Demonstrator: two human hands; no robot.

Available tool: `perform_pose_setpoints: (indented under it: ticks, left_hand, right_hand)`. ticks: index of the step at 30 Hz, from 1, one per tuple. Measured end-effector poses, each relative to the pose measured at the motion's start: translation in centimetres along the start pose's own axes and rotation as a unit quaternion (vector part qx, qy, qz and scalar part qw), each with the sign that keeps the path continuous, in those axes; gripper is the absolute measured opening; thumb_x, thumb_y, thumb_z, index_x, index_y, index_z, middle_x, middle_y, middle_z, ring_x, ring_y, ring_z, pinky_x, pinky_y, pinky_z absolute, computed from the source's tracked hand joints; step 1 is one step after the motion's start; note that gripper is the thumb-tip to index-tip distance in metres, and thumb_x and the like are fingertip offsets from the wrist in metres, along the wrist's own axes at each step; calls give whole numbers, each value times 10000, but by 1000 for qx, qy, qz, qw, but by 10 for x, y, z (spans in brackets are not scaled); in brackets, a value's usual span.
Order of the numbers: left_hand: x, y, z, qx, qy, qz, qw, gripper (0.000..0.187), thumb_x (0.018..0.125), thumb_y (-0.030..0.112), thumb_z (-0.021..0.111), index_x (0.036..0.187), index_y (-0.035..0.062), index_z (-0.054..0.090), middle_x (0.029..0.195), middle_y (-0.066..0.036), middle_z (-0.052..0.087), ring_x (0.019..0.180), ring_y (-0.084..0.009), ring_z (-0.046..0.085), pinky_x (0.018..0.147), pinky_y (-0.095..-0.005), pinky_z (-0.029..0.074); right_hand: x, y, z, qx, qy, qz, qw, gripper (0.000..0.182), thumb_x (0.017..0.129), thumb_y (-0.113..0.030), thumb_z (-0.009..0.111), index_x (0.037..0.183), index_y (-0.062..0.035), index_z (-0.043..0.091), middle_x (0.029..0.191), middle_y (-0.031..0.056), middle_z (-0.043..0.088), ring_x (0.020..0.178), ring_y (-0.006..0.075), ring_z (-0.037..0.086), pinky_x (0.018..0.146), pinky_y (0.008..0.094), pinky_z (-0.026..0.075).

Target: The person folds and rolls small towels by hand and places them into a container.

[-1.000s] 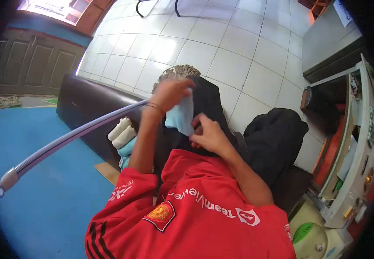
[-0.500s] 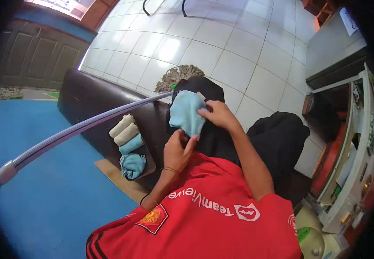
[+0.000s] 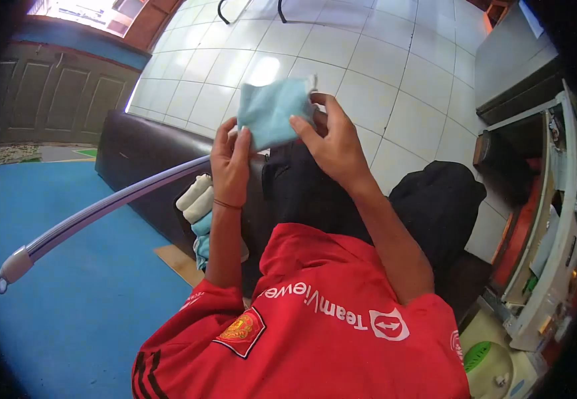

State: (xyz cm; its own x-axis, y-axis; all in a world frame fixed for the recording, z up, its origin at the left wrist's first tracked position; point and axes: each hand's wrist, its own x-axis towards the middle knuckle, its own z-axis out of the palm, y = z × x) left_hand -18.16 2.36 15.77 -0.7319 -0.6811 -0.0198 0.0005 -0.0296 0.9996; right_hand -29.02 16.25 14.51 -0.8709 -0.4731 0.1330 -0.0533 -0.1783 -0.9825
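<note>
A folded light-blue cloth (image 3: 275, 110) is held up above the lap, over the tiled floor. My left hand (image 3: 230, 156) grips its lower left corner between thumb and fingers. On the right edge, my right hand (image 3: 332, 136) pinches the cloth, with the thumb on its near face. A small whitish tab shows at the cloth's upper right corner. Beside my left forearm, a box (image 3: 181, 214) holds rolled cream cloths (image 3: 198, 203) and light-blue cloths (image 3: 202, 227); the forearm hides part of it.
A dark brown padded bench (image 3: 149, 149) runs along the left, with a grey-purple pole (image 3: 115, 199) slanting across it. Beyond lies a blue surface (image 3: 69, 279). An open-fronted cabinet (image 3: 541, 233) stands at the right, and white floor tiles (image 3: 362, 60) stretch ahead.
Both hands have lifted the cloth up and away from the lap, and it now looks squarer and flatter. My left forearm now covers part of the box.
</note>
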Motion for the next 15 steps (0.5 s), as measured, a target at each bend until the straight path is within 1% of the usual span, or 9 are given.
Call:
perform_pose_setpoints:
  ticks: [2,4,6,7,9,10,12,14,15]
  left_hand:
    - [-11,-8,-9,130,-39,-11,991,262,939,170,533,1146,9,524,899,-16,602,789,-60,536,667,-213,450]
    - [-29,-29,-25,182,-86,-61,978,198,914,126,558,1068,1,551,848,-21,606,731,-63,532,636,-216,435]
    - [-51,-71,-53,252,-146,-130,948,198,904,130,566,1050,-3,544,775,-15,593,681,-62,521,605,-225,430]
    - [-65,-79,-56,249,-160,-165,941,207,900,145,574,1042,-3,548,745,-14,583,660,-60,511,593,-228,426]
    - [-81,-71,-47,285,-145,-233,919,239,889,205,603,999,-5,570,718,-12,564,641,-61,493,581,-229,417]
    - [-80,-73,-51,284,-143,-236,918,239,889,205,603,999,-5,570,718,-12,564,641,-61,493,581,-229,417]
    - [-73,-80,-56,360,-131,-196,902,277,888,250,612,975,-12,584,726,-15,568,642,-66,495,584,-234,420]
    - [-56,-85,-50,312,-92,-157,933,328,875,289,628,993,-16,600,724,-21,582,647,-79,507,594,-249,433]
    - [-44,-96,-50,291,-59,-133,946,351,866,300,636,1012,-18,605,734,-32,601,665,-88,529,612,-254,446]
  right_hand:
    - [-21,1,-6,-35,3,52,998,402,813,-223,668,1110,-19,488,830,212,656,777,308,677,655,368,514]
    - [-48,16,-18,-106,-55,143,983,454,796,-277,674,1105,-23,460,726,186,655,738,357,664,640,413,513]
    - [-74,44,-33,-219,-168,200,940,496,794,-350,658,1115,-28,459,732,190,652,739,375,651,661,435,505]
    - [-81,49,-40,-220,-169,204,939,496,794,-350,658,1115,-28,459,732,190,652,739,375,651,661,435,505]
    - [-88,52,-48,-302,-239,270,883,380,831,-321,655,1034,-28,524,705,143,653,618,210,656,550,314,475]
    - [-86,52,-50,-302,-242,272,881,380,831,-321,655,1034,-28,524,705,143,653,618,210,656,550,314,475]
    - [-71,48,-55,-346,-208,240,883,470,798,-474,622,922,-21,608,776,185,655,759,353,647,700,427,498]
    - [-56,53,-53,-319,-170,270,893,453,792,-463,644,886,-19,643,793,161,669,764,326,656,705,401,507]
    - [-53,74,-52,-251,-117,242,930,452,786,-449,659,917,-17,644,808,149,676,759,303,661,703,382,510]
